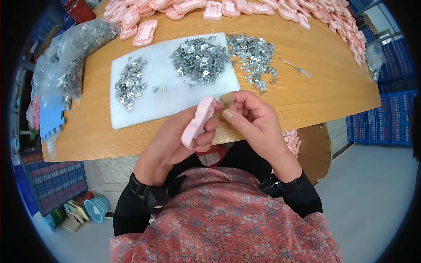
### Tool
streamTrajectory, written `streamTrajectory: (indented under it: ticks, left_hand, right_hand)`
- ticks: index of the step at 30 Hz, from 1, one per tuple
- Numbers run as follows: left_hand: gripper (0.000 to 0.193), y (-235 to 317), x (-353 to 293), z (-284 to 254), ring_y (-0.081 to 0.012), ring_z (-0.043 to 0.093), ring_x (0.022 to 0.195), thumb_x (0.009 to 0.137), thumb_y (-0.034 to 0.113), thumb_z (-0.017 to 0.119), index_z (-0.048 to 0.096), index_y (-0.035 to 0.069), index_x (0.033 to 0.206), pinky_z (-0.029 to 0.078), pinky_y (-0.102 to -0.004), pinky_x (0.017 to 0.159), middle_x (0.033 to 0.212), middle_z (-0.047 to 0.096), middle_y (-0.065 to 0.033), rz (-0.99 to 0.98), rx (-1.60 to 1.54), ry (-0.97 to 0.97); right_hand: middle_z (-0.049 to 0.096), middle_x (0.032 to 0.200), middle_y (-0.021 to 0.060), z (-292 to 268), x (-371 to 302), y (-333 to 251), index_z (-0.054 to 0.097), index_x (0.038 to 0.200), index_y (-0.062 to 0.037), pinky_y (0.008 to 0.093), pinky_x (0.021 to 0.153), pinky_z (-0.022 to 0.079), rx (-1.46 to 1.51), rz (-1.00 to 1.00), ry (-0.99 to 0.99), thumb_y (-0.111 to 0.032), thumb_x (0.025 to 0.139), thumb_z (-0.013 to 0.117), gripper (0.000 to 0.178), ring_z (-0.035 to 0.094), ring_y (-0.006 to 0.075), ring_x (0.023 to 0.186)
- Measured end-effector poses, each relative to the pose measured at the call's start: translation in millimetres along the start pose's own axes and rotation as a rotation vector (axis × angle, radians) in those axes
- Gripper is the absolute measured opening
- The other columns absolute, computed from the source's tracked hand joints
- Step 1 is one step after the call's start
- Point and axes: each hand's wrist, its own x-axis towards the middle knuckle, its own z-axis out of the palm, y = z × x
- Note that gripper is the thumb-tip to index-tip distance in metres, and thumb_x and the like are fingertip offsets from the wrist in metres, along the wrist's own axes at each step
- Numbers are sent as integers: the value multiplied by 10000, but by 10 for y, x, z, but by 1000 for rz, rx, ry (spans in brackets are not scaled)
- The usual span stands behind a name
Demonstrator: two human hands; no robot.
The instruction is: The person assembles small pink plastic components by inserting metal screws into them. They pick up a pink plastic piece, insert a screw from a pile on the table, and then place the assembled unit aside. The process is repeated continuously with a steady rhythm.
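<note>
My left hand grips a pink plastic casing edge-on, just above the near edge of the wooden table. My right hand is beside it, fingertips pinched against the casing's top end; one fingertip wears a tan cover. Whether a small metal part is pinched there cannot be made out. On a white foam mat ahead lie two heaps of small metal clips, with a third heap on the bare wood to the right.
Many pink casings line the table's far edge. A clear bag of metal parts lies at the left. A small screwdriver rests at the right. Blue crates stand right, a cardboard box under the table, a teal basket on the floor.
</note>
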Motion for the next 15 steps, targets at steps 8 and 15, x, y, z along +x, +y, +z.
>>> streamTrajectory:
  ticks: [8,15]
  left_hand:
    - [403,-60,6,-67,-60,389,555,1052,262,362,469,-2,1336,279,-188,456,838,461,-37,-7,-107,-61]
    - [368,-74,-8,-93,-64,400,569,1049,277,373,488,35,1302,272,-184,450,850,469,-40,-31,-104,-75]
  right_hand:
    - [473,732,-61,31,56,-51,630,1131,32,197,589,378,-166,-65,-25,-91,904,717,272,421,24,653]
    - [434,709,-85,24,56,-100,645,1055,3,195,583,347,-161,6,-38,-91,883,742,219,378,20,655]
